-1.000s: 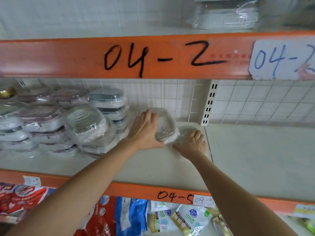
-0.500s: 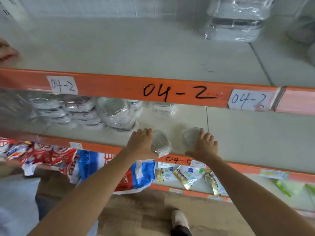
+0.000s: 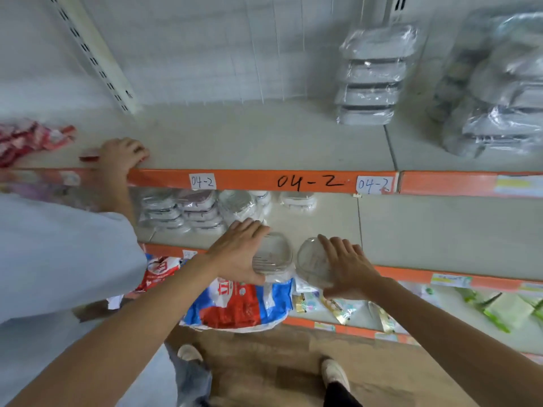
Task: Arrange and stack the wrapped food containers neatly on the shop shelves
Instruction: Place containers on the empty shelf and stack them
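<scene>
We note orange-edged shelf (image 3: 293, 214); left hand (image 3: 238, 254) grips square container (image 3: 273, 254), right hand (image 3: 346, 265) grips round container (image 3: 313, 261), over wooden floor (image 3: 264, 356).

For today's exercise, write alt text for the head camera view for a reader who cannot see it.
A person's left hand holds a clear squarish plastic-wrapped container and the right hand a clear round wrapped container at the front of an orange-edged shop shelf. Stacks of wrapped containers sit behind, left. Another person's hand rests on the shelf above.
</scene>
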Demonstrator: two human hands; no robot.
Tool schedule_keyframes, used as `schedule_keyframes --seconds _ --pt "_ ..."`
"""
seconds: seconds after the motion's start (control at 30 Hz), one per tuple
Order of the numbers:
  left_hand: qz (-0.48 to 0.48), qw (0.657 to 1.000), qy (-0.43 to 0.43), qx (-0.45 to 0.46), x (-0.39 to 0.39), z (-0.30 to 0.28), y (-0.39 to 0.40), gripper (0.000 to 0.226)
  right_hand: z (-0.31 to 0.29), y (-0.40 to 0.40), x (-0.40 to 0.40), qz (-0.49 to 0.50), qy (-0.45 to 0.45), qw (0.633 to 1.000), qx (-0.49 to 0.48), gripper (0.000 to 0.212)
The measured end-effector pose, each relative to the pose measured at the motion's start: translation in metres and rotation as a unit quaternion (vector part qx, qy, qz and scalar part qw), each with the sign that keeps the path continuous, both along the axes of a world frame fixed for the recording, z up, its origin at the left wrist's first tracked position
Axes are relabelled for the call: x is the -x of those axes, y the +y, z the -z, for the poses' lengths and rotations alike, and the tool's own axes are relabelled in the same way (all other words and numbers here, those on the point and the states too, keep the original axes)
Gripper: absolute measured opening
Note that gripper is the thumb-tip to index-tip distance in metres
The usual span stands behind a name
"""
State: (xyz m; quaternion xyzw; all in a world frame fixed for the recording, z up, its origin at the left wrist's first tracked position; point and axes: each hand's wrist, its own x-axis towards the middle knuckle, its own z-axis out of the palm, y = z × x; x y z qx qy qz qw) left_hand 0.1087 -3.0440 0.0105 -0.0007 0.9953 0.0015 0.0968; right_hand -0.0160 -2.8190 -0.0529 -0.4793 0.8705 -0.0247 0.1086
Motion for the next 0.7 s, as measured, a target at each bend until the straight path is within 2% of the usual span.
schedule_keyframes --seconds 0.2,0.37,0.5,0.7 --pt "0.03 0.976 0.215 -0.026 0.022 -0.066 0.026 0.094 -0.083 0.039 0.014 0.081 0.095 0.987 0.102 0.117" --pt "-0.024 0.945 0.305 -0.118 0.061 -0.085 0.054 0.092 -0.129 0.065 0.042 0.145 0.123 0.973 0.134 0.118" --pt "-0.067 0.95 0.293 -0.087 0.093 -0.093 0.056 0.089 -0.152 0.066 0.072 0.152 0.115 0.973 0.128 0.118" --pt "-0.134 0.969 0.196 -0.065 0.137 -0.105 0.033 0.091 -0.17 0.041 0.117 0.13 0.08 0.986 0.069 0.112"
